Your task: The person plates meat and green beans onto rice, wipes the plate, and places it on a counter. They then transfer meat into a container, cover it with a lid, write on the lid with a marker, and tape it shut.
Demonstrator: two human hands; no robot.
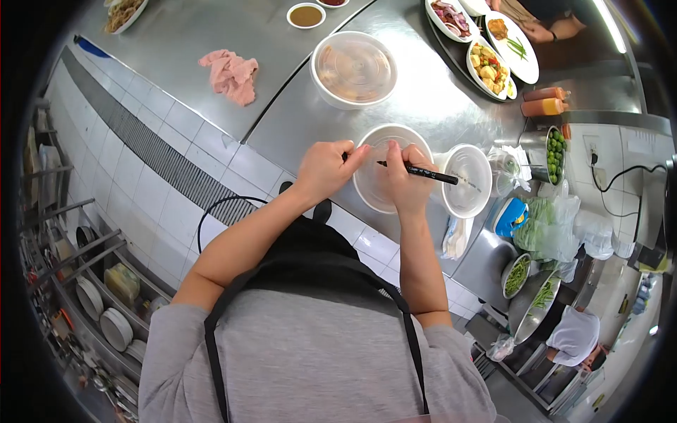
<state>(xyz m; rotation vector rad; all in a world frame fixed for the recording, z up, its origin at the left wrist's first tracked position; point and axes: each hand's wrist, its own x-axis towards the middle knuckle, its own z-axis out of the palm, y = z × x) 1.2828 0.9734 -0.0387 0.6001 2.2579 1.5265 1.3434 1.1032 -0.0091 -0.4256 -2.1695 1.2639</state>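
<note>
My right hand [411,183] grips a black marker [441,175], its tip pointing left. My left hand [326,169] is closed on a small black marker cap [345,156], a short way left of the tip. Both hands are above a round white tub [374,198], which they partly cover. Just right of it stands a second white tub [471,201] with dark writing on its top. Farther back, a larger white tub [354,67] with a clear lid holds brownish food.
A pink cloth [230,76] lies on the steel table at left. Back right, a dark tray bears food dishes [488,68], near another person's hand [539,34]. Sauce bottles [543,107], limes [556,156] and plastic bags [550,229] line the right side. A person in white [575,335] is farther off.
</note>
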